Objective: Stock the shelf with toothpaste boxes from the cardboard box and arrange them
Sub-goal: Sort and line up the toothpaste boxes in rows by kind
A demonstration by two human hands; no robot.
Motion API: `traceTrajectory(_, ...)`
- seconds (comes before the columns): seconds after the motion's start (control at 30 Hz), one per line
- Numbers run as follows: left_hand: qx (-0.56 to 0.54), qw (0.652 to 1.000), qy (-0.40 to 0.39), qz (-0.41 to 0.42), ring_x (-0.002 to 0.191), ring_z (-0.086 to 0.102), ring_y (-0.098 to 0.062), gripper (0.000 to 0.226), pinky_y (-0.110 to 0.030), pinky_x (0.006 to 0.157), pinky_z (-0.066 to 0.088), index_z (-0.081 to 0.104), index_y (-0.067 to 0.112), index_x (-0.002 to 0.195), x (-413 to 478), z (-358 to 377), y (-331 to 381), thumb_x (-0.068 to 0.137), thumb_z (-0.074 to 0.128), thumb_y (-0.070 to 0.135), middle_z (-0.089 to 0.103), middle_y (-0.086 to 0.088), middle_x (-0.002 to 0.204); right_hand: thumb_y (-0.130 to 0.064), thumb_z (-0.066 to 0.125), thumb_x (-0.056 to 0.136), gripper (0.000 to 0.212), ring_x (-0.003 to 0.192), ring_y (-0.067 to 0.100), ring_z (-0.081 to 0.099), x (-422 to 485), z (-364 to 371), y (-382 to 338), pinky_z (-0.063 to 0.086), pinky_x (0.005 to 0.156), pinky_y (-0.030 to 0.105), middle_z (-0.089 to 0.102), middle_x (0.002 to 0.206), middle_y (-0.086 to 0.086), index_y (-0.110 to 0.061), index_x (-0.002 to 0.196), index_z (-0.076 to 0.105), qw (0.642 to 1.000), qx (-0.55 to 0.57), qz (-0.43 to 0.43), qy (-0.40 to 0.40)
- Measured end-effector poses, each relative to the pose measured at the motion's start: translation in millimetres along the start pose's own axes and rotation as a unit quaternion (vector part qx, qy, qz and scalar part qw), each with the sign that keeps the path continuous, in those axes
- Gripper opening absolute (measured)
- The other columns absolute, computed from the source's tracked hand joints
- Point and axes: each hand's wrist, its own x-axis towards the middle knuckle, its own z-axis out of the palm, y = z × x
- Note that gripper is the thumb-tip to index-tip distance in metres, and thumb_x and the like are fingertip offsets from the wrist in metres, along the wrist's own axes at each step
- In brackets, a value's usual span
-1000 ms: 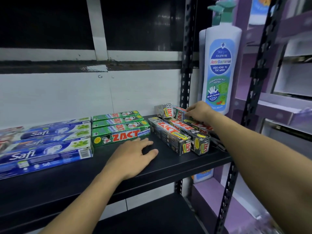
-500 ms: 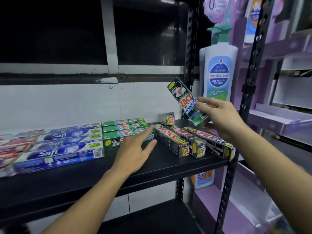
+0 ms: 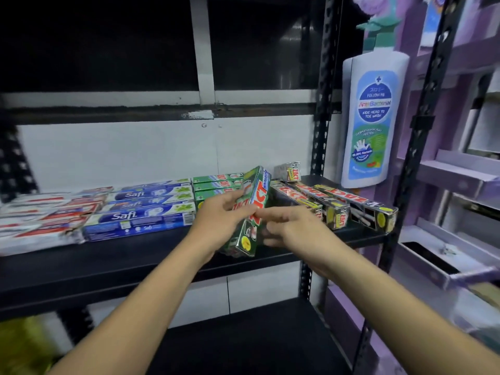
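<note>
The green Zact box [image 3: 253,212] has come across from the right side of the shelf to the middle. Half a second ago the right hand [image 3: 290,228] alone held it up high near the right upright; now it is low over the front of the shelf [image 3: 135,263], tilted with its far end up and its near end down by the front edge. The left hand [image 3: 219,221], which lay flat on the shelf a moment back, has lifted and closed on the box from the left — thumb over the printed face, fingers wrapped behind. The right hand is at the box's other side, fingers half open and touching it; whether it grips or is letting go I cannot tell.

I take this as a hand-over, so the box can join the green Zact stack [image 3: 216,185] just behind it, toward the back of the shelf. It sat among the dark boxes before, so this looks like sorting rather than fresh stocking. No cardboard box is in sight.

Around it: the blue Safi boxes [image 3: 140,217] lie left of the green stack, red-and-white boxes [image 3: 46,220] further toward the left end. The dark Zact boxes [image 3: 332,207] lie in a slanted row at the right end, one reaching the front right corner — close enough that a careless right wrist could knock them. A big display bottle [image 3: 374,117] stands beyond the right upright, clear of the work.
</note>
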Motion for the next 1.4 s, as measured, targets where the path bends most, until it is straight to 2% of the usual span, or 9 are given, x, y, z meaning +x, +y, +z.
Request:
traceTrajectory(0.13,0.198,0.979,-0.024,0.033,0.093,0.069,-0.01,0.056,-0.03,0.084,0.054,0.063,0.036,0.128,3.3,-7.1,10.7,0.074,0.079,0.04,0.07,0.008,0.116,0.002,0.048,0.089,0.039,0.074,0.009,0.068,8.8,-24.3,-1.0,0.057,0.07,0.027,0.072,0.088,-0.01,-0.023,0.103,0.075,0.972,-0.214,-0.046,0.081)
traceTrajectory(0.23,0.412,0.903,-0.092,0.084,0.102,0.061,-0.018,0.05,-0.027,0.081,0.049,0.061,0.041,0.129,5.9,-5.4,21.8,0.081,0.072,0.032,0.064,0.001,0.128,-0.009,0.056,0.084,0.026,0.063,0.014,0.063,7.6,-68.4,1.4,0.049,0.063,0.021,0.067,0.066,-0.011,-0.027,0.09,0.074,0.901,-0.372,-0.094,0.202)
traceTrajectory(0.33,0.442,0.88,-0.156,0.081,0.077,0.056,-0.011,0.047,-0.021,0.061,0.039,0.059,0.038,0.133,14.6,-9.2,19.1,0.088,0.065,0.025,0.062,-0.005,0.129,-0.016,0.061,0.081,0.029,0.093,0.029,0.063,3.5,-116.9,17.8,0.053,0.083,0.039,0.072,0.104,0.003,-0.027,0.105,0.072,0.824,-0.505,-0.051,0.25)
traceTrajectory(0.4,0.449,0.872,-0.167,0.1,0.084,0.058,-0.013,0.046,-0.022,0.07,0.04,0.057,0.036,0.136,22.5,-11.4,12.4,0.093,0.06,0.021,0.061,-0.004,0.132,-0.014,0.058,0.081,0.04,0.105,0.033,0.06,2.4,-140.4,32.1,0.053,0.085,0.042,0.067,0.119,0.004,-0.029,0.117,0.067,0.798,-0.559,0.013,0.223)
traceTrajectory(0.53,0.479,0.853,-0.157,0.133,0.128,0.05,-0.022,0.044,-0.03,0.103,0.042,0.049,0.035,0.142,30.8,-9.8,-6.4,0.1,0.05,0.023,0.053,0.002,0.144,-0.007,0.055,0.087,0.052,0.085,0.034,0.063,4.6,-159.6,52.9,0.053,0.065,0.037,0.071,0.105,0.013,-0.038,0.128,0.062,0.797,-0.555,0.037,0.237)
traceTrajectory(0.7,0.482,0.843,-0.068,0.229,0.129,0.052,-0.015,0.041,-0.039,0.106,0.044,0.057,0.035,0.136,21.4,-20.6,-25.8,0.096,0.056,0.042,0.057,0.012,0.139,-0.021,0.061,0.093,0.037,0.089,0.04,0.061,30.9,-154.9,63.0,0.051,0.067,0.04,0.071,0.1,0.018,-0.032,0.128,0.063,0.783,-0.564,-0.006,0.261)
traceTrajectory(0.93,0.442,0.872,-0.051,0.205,0.135,0.043,-0.006,0.051,-0.037,0.111,0.039,0.049,0.041,0.141,15.3,-35.7,-44.6,0.093,0.043,0.056,0.049,0.021,0.144,-0.031,0.069,0.089,0.036,0.072,0.028,0.059,94.3,-165.2,67.4,0.041,0.058,0.031,0.068,0.094,0.016,-0.03,0.125,0.067,0.842,-0.484,0.03,0.236)
traceTrajectory(1.13,0.433,0.875,-0.05,0.211,0.138,0.037,-0.006,0.048,-0.035,0.115,0.032,0.045,0.04,0.144,16.6,-33.8,-48.3,0.097,0.049,0.047,0.044,0.022,0.147,-0.054,0.041,0.098,0.055,0.091,0.027,0.061,106.8,-165.7,36.1,0.046,0.075,0.033,0.07,0.101,0.014,-0.011,0.114,0.069,0.857,-0.485,0.059,0.164)
traceTrajectory(1.4,0.427,0.878,-0.051,0.209,0.137,0.037,-0.008,0.048,-0.034,0.114,0.031,0.045,0.04,0.144,17.9,-34.0,-50.2,0.097,0.05,0.046,0.044,0.021,0.147,-0.064,0.042,0.091,0.057,0.141,0.018,0.038,71.5,-99.9,43.6,0.038,0.111,0.04,0.037,0.155,-0.006,-0.039,0.143,0.045,0.806,-0.582,-0.087,0.069)
